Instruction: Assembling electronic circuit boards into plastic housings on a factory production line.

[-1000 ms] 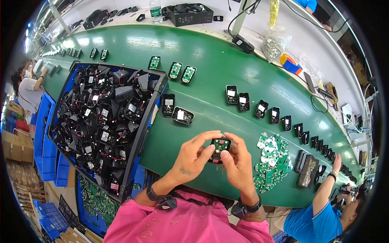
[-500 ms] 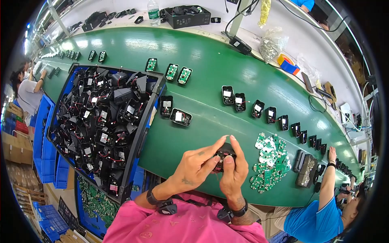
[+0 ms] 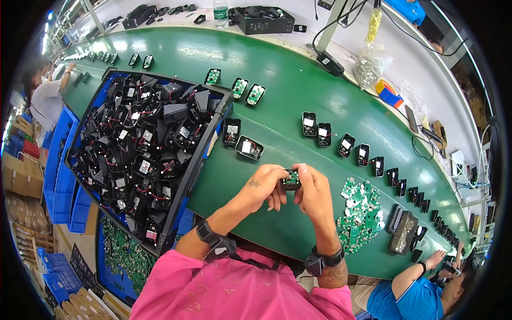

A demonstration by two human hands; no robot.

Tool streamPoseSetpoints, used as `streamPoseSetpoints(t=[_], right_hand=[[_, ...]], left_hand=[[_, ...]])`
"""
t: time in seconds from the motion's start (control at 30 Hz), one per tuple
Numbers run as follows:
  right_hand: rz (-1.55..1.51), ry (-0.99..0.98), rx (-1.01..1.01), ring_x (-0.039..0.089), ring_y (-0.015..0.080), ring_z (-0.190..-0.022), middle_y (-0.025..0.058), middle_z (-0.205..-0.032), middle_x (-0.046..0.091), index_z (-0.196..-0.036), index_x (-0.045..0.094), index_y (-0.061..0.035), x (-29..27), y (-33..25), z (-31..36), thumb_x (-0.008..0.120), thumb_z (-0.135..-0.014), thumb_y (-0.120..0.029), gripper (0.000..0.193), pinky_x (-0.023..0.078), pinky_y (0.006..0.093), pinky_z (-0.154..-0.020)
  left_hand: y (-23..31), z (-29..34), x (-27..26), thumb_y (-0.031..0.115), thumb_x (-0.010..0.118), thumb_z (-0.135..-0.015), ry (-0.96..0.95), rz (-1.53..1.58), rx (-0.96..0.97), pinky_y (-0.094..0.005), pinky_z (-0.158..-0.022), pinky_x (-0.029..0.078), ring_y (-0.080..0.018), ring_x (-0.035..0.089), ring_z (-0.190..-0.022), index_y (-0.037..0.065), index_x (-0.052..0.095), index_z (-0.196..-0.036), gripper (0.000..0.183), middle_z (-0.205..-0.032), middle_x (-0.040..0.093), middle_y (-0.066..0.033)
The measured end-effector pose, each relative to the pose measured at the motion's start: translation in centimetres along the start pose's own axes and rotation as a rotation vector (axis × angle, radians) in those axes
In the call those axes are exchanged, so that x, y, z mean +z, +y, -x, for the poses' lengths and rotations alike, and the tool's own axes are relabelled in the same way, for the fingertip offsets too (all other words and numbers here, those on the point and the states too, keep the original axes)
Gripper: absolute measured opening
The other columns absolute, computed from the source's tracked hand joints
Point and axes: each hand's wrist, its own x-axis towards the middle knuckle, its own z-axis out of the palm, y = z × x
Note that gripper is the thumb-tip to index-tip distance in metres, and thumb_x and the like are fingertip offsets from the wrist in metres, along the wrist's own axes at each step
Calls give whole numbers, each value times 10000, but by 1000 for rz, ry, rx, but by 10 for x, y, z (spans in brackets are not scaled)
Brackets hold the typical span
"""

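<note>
Left grip: my left grip is clamped on the left side of a small black housing, with some fingers bent on the side nearer me.
Right grip: my right grip is clamped on the housing's right side, opposite the left.
Black housing: between my two grips, over the near part of the green surface; green circuitry shows at its top.
Loose boards: a heap of green and white circuit boards lies on the surface, to the right of my right grip.
Big tray: a black-rimmed tray to my left is piled with black housings and thin red wires.
Near pair: two open housings rest between that tray and my grips, pale patches inside.
Far trio: three housings with green boards showing stand beyond the pair.
Long row: open black housings run off rightward along the surface.
Right neighbour: a person in a blue shirt reaches over the surface's edge.
</note>
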Motion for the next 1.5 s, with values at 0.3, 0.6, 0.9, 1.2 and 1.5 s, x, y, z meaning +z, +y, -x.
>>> streamPoseSetpoints(t=[0.3, 0.6, 0.9, 1.2, 1.5], right_hand=[[-52, -170, 127, 521, 104, -441, 77, -606, 597, -1197, 588, 48, -13, -8, -8, 532, -1015, -368, 458, 395, 239, -414], [361, -136, -267, 675, 157, -721, 126, -781, 689, -1324, 392, 43, -13, -19, -70, 860, -723, -129, 781, 545, 309, -654], [618, 57, -326, 678, 450, -922, 301, -996, 683, -1402, 381, 13, 40, 7, -220, 843, -731, -197, 841, 539, 468, -860], [1206, -38, -446, 445, 382, -1310, 173, -1348, 523, -1467, 385, -40, -33, -32, -162, 868, -602, -177, 1001, 404, 486, -1071], [1099, 70, -596, 518, 388, -1185, 175, -1225, 595, -1306, 531, -18, -46, -1, -127, 737, -646, -109, 697, 394, 490, -1046]], left_hand=[[4, -7, -14, 358, 475, -995, -71, -36, -7, -251, -346, 441, -161, 562, -405, -18, 603, -1107, 413, -603, 611, -126], [-38, 25, -24, 287, 489, -1032, 246, -64, 277, -236, -447, 438, -121, 563, -476, 8, 571, -1187, 329, -657, 615, -73], [-66, 43, -28, 141, 557, -996, 217, -257, 333, -242, -500, 459, -92, 589, -550, -34, 612, -1155, 243, -700, 638, -59], [-64, 45, -36, 125, 565, -979, 161, -278, 371, -246, -513, 483, -101, 616, -561, -39, 616, -1154, 245, -700, 646, -67], [-69, 32, -30, 195, 536, -1003, 184, -184, 382, -254, -505, 506, -133, 630, -557, -51, 548, -1230, 335, -873, 677, -102]])
